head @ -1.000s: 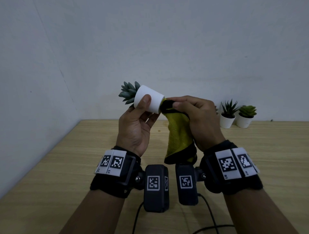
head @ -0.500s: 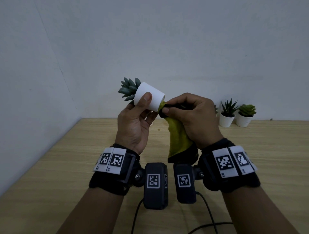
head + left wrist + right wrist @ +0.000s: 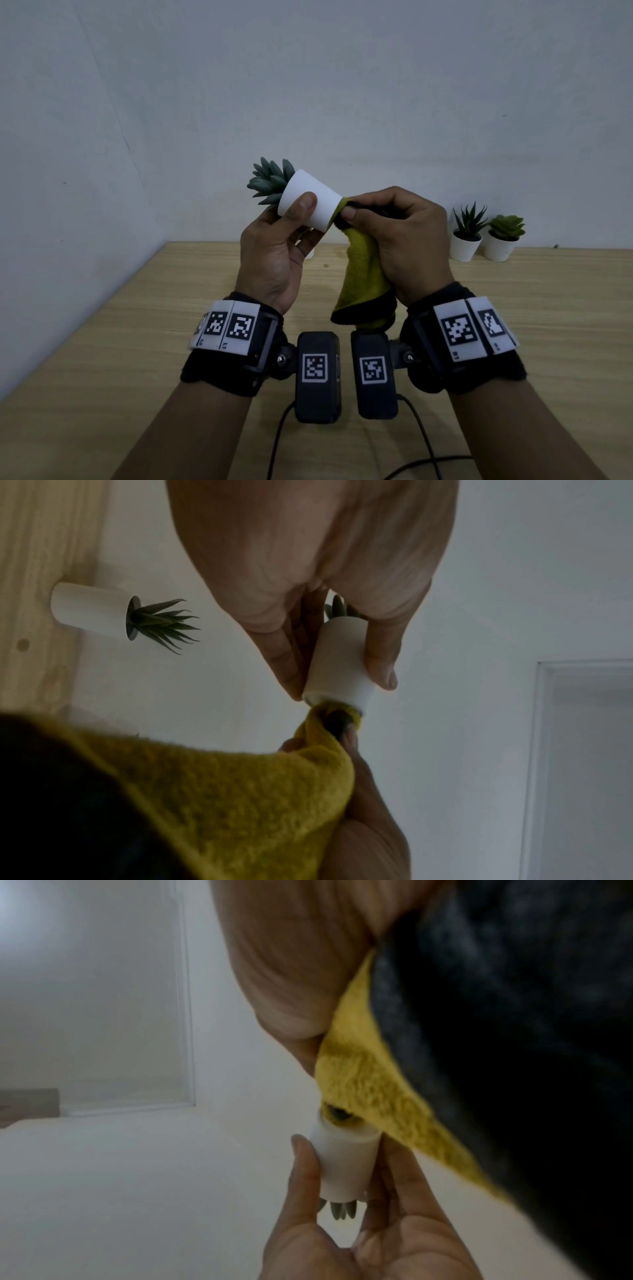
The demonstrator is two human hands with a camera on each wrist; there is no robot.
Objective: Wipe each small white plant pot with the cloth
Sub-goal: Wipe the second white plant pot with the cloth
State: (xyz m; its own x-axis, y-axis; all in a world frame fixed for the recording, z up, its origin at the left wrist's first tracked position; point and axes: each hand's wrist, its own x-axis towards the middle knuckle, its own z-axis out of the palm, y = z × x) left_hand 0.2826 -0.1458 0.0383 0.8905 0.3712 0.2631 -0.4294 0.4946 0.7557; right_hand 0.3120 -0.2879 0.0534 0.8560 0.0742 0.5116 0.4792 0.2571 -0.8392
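Note:
My left hand [image 3: 291, 222] grips a small white plant pot [image 3: 315, 195] in the air, tipped on its side with the grey-green succulent [image 3: 270, 183] pointing up and left. Thumb and fingers wrap its wall [image 3: 342, 658]. My right hand [image 3: 394, 226] pinches a yellow and black cloth [image 3: 363, 274] and presses a bunched corner against the pot's base [image 3: 342, 1118]. The rest of the cloth hangs down below my right palm. Two more white pots [image 3: 465, 245] [image 3: 498, 246] with green plants stand at the back right of the table.
The wooden table [image 3: 137, 342] runs to a white wall behind and on the left. Another white pot with a spiky plant [image 3: 92, 611] stands by the wall in the left wrist view. Cables [image 3: 421, 442] trail from the wrist units near the front edge.
The pot has tilted a little more upright and moved slightly up. My right fingers have shifted the cloth corner tighter against the pot's base.

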